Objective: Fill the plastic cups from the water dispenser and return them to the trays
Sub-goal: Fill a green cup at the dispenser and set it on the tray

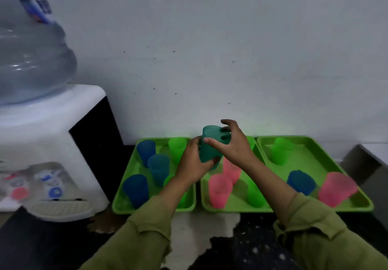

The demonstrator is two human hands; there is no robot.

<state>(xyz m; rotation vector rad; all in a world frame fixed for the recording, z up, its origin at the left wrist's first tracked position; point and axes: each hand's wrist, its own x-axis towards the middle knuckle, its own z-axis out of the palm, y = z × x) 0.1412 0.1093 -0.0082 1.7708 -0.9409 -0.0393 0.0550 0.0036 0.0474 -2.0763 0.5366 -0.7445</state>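
Head view: holding teal cup [211, 145] in air, well right of water dispenser [48, 143], long axis near upright. Gripped low by left hand [192, 164], clasped at upper rim by right hand [235, 145]. Leftward from both hands to dispenser; nearer for left hand.

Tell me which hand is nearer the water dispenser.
Left. The left hand grips the teal cup low, on the side facing the water dispenser; the right hand holds its top, farther right.

Lime trays [315, 160], bright cups [146, 152]
One teal cup [210, 150]; others blue, green, pink; white dispenser [52, 126], black side; olive sleeves [147, 234].
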